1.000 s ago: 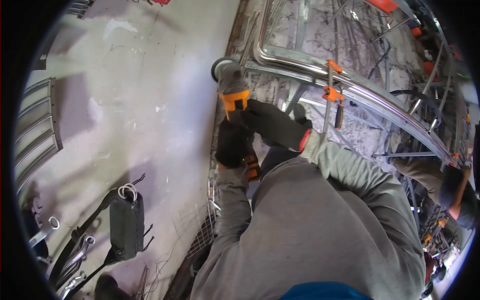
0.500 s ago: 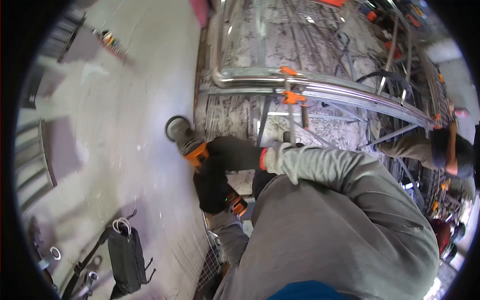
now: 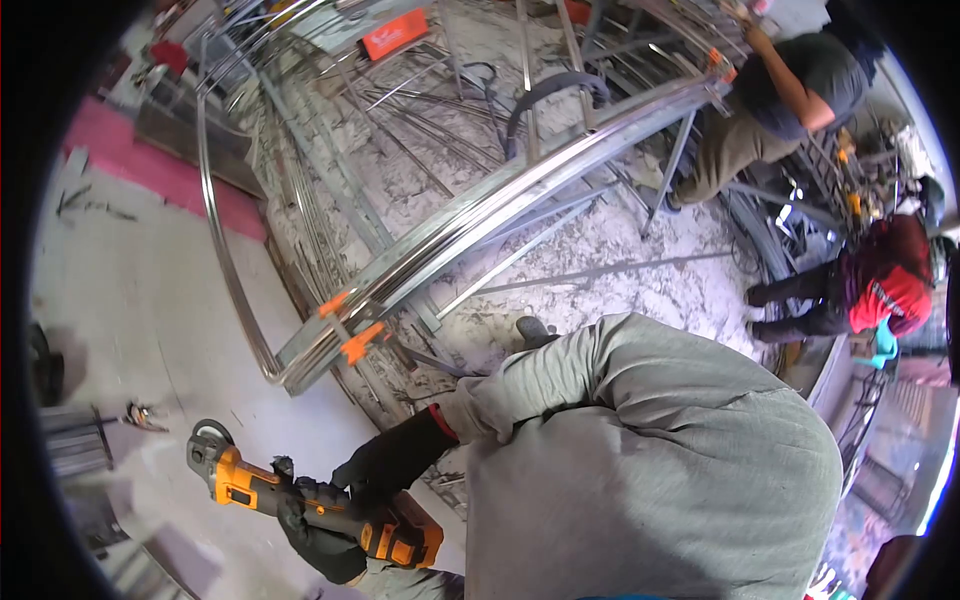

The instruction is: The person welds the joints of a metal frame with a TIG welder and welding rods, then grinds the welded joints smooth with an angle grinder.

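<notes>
An orange and black cordless angle grinder [image 3: 250, 483] lies across the lower left of the head view, its round disc [image 3: 213, 432] at the far left end. My left hand [image 3: 318, 535], in a black glove, wraps around the grinder's body from below. From above, my right hand [image 3: 385, 462], in a black glove with a red cuff, closes on the same body near the battery end. Some of its fingers are hidden. Beyond the grinder, a bent shiny metal tube [image 3: 230, 260] rests with long metal bars [image 3: 480, 215], held by orange clamps [image 3: 360, 343].
Metal tubes and offcuts lie over the dusty floor [image 3: 640, 285]. A co-worker in a dark shirt [image 3: 800, 85] stands at upper right. Another person in a red top [image 3: 895, 280] bends over below. A pink sheet [image 3: 165, 170] lies at upper left, and an orange box [image 3: 395, 35] farther back.
My view has swung round, so the clamped bars now slant across it. The grinder appears lower and farther left, turned nearly sideways, with both hands still on it.
</notes>
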